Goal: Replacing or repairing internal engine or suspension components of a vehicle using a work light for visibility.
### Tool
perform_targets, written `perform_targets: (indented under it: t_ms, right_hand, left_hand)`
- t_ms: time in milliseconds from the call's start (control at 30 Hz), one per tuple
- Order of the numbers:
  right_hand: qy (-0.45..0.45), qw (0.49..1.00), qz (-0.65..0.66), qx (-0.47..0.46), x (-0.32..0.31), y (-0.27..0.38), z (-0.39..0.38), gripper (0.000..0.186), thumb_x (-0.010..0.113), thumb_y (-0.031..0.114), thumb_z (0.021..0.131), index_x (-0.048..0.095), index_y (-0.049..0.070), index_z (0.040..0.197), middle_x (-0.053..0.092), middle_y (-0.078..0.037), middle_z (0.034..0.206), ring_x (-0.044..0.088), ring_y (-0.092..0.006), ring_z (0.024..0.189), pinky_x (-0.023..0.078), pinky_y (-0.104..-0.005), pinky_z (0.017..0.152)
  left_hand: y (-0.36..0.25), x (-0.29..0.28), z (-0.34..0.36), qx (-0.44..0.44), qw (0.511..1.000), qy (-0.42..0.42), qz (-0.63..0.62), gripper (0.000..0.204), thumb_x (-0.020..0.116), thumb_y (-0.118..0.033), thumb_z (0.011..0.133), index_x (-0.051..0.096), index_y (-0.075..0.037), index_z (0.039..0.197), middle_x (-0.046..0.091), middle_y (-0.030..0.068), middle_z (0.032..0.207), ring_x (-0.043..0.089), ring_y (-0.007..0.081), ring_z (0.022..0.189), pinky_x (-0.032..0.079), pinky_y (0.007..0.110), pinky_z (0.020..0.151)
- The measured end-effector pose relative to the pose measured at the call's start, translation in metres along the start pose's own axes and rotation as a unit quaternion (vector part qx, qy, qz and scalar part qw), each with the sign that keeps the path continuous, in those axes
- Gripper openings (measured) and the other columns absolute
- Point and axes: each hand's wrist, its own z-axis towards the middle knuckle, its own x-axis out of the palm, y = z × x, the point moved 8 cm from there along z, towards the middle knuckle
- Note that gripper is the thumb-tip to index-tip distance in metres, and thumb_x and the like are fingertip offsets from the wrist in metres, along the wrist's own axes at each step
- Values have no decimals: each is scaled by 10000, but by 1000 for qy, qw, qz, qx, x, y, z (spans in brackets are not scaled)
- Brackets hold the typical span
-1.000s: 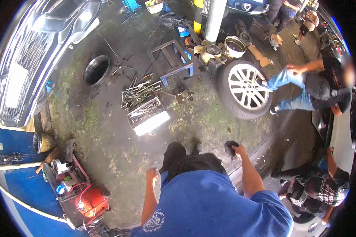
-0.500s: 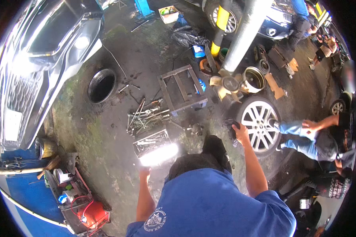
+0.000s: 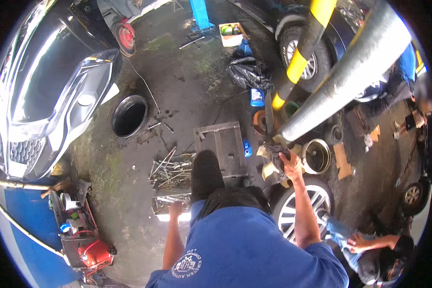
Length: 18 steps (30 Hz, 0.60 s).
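Note:
My right hand (image 3: 293, 167) is closed around a crumpled dark rag (image 3: 276, 152), held above the fan and metal drum. My left hand (image 3: 176, 208) hangs low over a shallow tool tray (image 3: 154, 207), overlapping its near side; its fingers are too small and hidden to read. Metal tools lie inside that tray, and strong glare covers its near edge. Just beyond it, wrenches and other hand tools (image 3: 170, 169) are heaped on the floor. My dark shoe (image 3: 207, 175) is beside the tray, in front of a rusty metal frame (image 3: 218, 128).
An alloy wheel (image 3: 285, 213) lies right of me, near a crouching person (image 3: 369, 254). A fan (image 3: 269, 168), drum (image 3: 317, 156), silver post (image 3: 345, 72) and striped post (image 3: 297, 65) stand ahead. A black tub (image 3: 129, 116), car (image 3: 48, 96) and red tank (image 3: 95, 252) are left.
My view has shifted and my foot has stepped forward beside the tray. The right hand has carried the rag forward from beside the wheel to the fan. My left hand now overlaps the tray.

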Motion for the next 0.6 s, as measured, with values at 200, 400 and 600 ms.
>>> perform_targets:
  t_ms: [200,400,600]
  right_hand:
    - [-33,998,56,23,-51,10,95,345,630,300,947,651,7,1128,705,-214,972,694,-339,913,509,-375,802]
    - [-70,994,84,-12,-51,2,187,322,647,288,948,661,-14,1060,701,-137,823,643,-190,713,504,-324,702]
    - [-95,995,5,34,-22,18,345,303,659,260,937,670,2,1095,725,-158,903,675,-241,779,511,-356,745]
  left_hand:
    - [-25,22,96,-235,939,150,-202,297,545,-317,888,688,-173,1105,690,196,1027,651,409,980,530,498,804]
    - [-21,1,241,-232,883,114,-392,321,514,-314,911,705,-129,1091,682,223,1050,655,390,995,515,472,852]
    - [0,5,404,-168,906,343,-183,261,584,-175,805,728,-97,1008,712,170,950,680,344,918,543,474,763]
